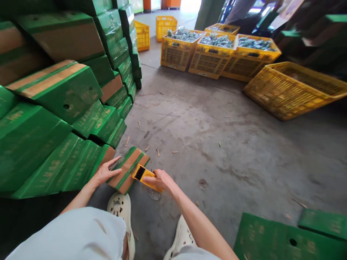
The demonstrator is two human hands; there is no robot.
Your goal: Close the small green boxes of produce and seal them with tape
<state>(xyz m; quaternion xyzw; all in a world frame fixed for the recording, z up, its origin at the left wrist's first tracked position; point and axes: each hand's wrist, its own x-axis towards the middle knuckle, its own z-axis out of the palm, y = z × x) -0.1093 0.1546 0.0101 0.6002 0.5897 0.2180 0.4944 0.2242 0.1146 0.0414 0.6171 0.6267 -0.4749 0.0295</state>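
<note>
A small green and brown cardboard box (pixel 127 164) sits on the floor in front of my feet, its striped brown and green top facing up. My left hand (pixel 104 173) lies against the box's left edge, fingers stretched out and spread. My right hand (pixel 162 179) is closed round an orange hand tool (pixel 148 180) with a black patch near its far end. That end is over the right side of the box top; whether it touches is unclear. What kind of tool it is cannot be made out.
Stacked green boxes (pixel 108 47) rise along the left, some tilted. Yellow crates (pixel 173 54) with wrapped items stand at the back, and another yellow crate (pixel 284 97) is at right. More green boxes (pixel 271 234) lie bottom right. Cardboard scraps dot the concrete floor (pixel 195 137).
</note>
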